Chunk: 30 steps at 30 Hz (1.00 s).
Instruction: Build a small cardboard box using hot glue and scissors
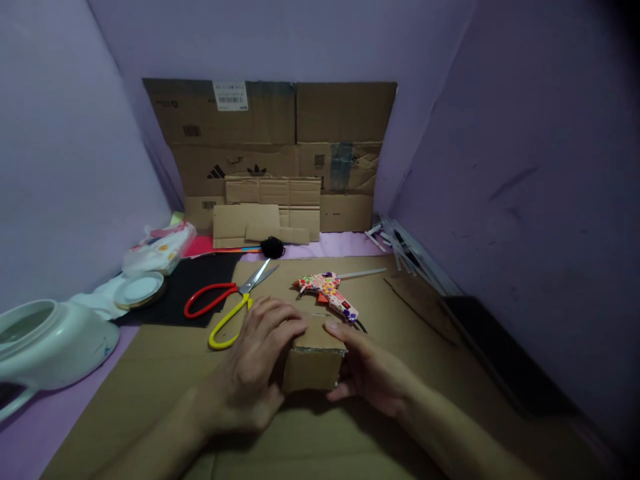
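A small cardboard box [314, 369] is between my hands, just above or on the cardboard sheet [170, 393]; I cannot tell which. My left hand [257, 360] wraps round its left side, fingers over the top edge. On the right side, my right hand [373, 367] grips it with the thumb on top and fingers at the lower edge. Beyond the box lies a flower-patterned hot glue gun [325, 288] with a glue stick [363, 273] in its back. Scissors [240, 293] with one red and one yellow handle lie partly opened beyond my left hand.
At the left stand a white teapot [65, 340] and a round lid [140, 288], near black paper [200, 280]. A black yarn ball [273, 247] sits before cardboard pieces [250, 223]. Clear glue sticks [407, 250] and a dark flat device [505, 360] lie along the right wall.
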Available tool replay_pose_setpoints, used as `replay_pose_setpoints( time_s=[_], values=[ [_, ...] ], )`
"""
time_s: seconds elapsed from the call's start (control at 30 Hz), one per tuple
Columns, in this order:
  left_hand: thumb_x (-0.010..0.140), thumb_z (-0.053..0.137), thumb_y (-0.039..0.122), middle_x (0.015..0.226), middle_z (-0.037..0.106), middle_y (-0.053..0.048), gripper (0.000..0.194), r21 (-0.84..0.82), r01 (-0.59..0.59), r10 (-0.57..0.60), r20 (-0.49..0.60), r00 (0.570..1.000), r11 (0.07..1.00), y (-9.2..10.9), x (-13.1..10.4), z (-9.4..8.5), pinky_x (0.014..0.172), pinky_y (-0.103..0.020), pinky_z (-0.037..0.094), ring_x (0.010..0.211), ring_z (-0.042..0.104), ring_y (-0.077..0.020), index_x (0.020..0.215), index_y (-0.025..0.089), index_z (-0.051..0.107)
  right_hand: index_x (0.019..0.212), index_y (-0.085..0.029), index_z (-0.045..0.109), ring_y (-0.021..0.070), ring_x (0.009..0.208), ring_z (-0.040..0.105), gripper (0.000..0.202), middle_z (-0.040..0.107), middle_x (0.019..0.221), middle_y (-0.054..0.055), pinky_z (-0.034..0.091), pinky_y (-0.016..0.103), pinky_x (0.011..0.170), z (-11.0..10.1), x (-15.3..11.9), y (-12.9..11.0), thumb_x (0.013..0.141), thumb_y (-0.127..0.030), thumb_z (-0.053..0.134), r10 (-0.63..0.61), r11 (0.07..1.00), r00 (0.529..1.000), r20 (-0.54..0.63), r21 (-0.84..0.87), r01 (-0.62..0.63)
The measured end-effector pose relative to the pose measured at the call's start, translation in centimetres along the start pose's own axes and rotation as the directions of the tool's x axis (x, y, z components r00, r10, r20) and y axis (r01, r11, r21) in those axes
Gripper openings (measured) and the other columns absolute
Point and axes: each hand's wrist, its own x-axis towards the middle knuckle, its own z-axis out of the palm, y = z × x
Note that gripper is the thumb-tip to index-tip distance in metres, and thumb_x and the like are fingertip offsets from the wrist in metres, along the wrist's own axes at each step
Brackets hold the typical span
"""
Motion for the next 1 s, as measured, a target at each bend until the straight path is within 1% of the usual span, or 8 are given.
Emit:
replay_pose_setpoints(
  time_s=[0.23, 0.37, 0.5, 0.57, 0.63, 0.7, 0.77, 1.0],
  values=[
    [0.064, 0.046, -0.003, 0.140, 0.032, -0.014, 0.073, 0.064, 0.091, -0.094, 0.041, 0.995, 0.994, -0.8, 0.1, -0.7, 0.103, -0.058, 0.029, 0.129, 0.030, -0.0348, 0.131, 0.023, 0.033, 0.097, -0.018, 0.056, 0.0129, 0.049, 0.060, 0.046, 0.057, 0.056, -0.004, 0.054, 0.022, 0.041, -0.4, 0.4, 0.1, 0.067, -0.050, 0.070, -0.084, 0.996, 0.993, -0.088, -0.015, 0.083],
    [0.062, 0.047, -0.003, 0.139, 0.034, -0.014, 0.073, 0.053, 0.055, -0.058, 0.060, 0.997, 0.997, -0.8, -0.1, -0.2, 0.105, -0.056, 0.028, 0.129, 0.032, -0.0341, 0.130, 0.022, 0.034, 0.084, -0.022, 0.046, 0.0106, 0.048, 0.057, 0.051, 0.057, 0.060, -0.006, 0.050, 0.021, 0.039, -0.2, 0.4, 0.5, 0.056, -0.050, 0.079, -0.197, 0.980, 0.974, -0.114, -0.050, 0.192],
    [0.062, 0.043, -0.003, 0.133, 0.042, -0.011, 0.068, -0.044, 0.285, -0.288, -0.086, 0.954, 0.957, -1.1, -0.4, -0.4, 0.107, -0.055, 0.027, 0.128, 0.037, -0.0314, 0.124, 0.023, 0.043, 0.080, -0.023, 0.039, 0.0080, 0.050, 0.055, 0.062, 0.054, 0.058, -0.011, 0.046, 0.019, 0.048, 0.2, 0.2, 0.7, 0.047, -0.042, 0.087, -0.421, 0.905, 0.901, -0.103, -0.113, 0.409],
    [0.064, 0.044, 0.000, 0.131, 0.047, -0.010, 0.063, -0.278, 0.478, -0.515, -0.078, 0.854, 0.833, -1.4, -0.4, -0.8, 0.106, -0.053, 0.031, 0.127, 0.041, -0.0304, 0.122, 0.023, 0.046, 0.084, -0.023, 0.039, 0.0117, 0.059, 0.060, 0.065, 0.057, 0.065, -0.008, 0.048, 0.023, 0.054, 0.2, 0.2, 0.6, 0.047, -0.043, 0.088, -0.456, 0.886, 0.886, -0.085, -0.134, 0.443],
    [0.068, 0.051, 0.009, 0.128, 0.052, -0.011, 0.059, -0.570, 0.583, -0.677, 0.062, 0.734, 0.580, -1.7, -0.4, -1.1, 0.101, -0.050, 0.039, 0.122, 0.048, -0.0311, 0.125, 0.023, 0.047, 0.088, -0.024, 0.039, 0.0145, 0.065, 0.063, 0.068, 0.060, 0.072, -0.006, 0.050, 0.026, 0.058, 0.1, 0.2, 0.6, 0.046, -0.045, 0.088, -0.448, 0.890, 0.890, -0.082, -0.138, 0.435],
    [0.071, 0.063, 0.023, 0.128, 0.055, -0.014, 0.062, -0.730, 0.611, -0.700, 0.263, 0.664, 0.305, -1.9, -0.4, -1.0, 0.097, -0.047, 0.044, 0.119, 0.053, -0.0326, 0.130, 0.021, 0.044, 0.093, -0.023, 0.039, 0.0149, 0.065, 0.063, 0.070, 0.061, 0.074, -0.005, 0.049, 0.027, 0.059, 0.0, 0.3, 0.7, 0.047, -0.045, 0.087, -0.427, 0.900, 0.900, -0.082, -0.139, 0.414],
    [0.069, 0.073, 0.037, 0.127, 0.058, -0.017, 0.076, -0.764, 0.629, -0.658, 0.402, 0.637, 0.142, -1.8, -0.4, -0.6, 0.097, -0.047, 0.045, 0.118, 0.055, -0.0340, 0.134, 0.019, 0.039, 0.098, -0.023, 0.040, 0.0141, 0.062, 0.063, 0.072, 0.062, 0.073, -0.004, 0.047, 0.026, 0.058, -0.2, 0.5, 0.9, 0.048, -0.046, 0.086, -0.407, 0.908, 0.911, -0.074, -0.143, 0.394],
    [0.059, 0.083, 0.040, 0.113, 0.069, -0.019, 0.084, -0.766, 0.643, -0.668, 0.474, 0.573, 0.009, -0.7, -0.1, 0.6, 0.097, -0.045, 0.046, 0.117, 0.057, -0.0360, 0.130, 0.009, 0.048, 0.098, -0.023, 0.043, 0.0109, 0.053, 0.058, 0.066, 0.059, 0.065, -0.007, 0.043, 0.023, 0.051, -0.6, 0.7, 1.3, 0.052, -0.044, 0.085, -0.406, 0.903, 0.913, -0.037, -0.172, 0.394]
  ],
)
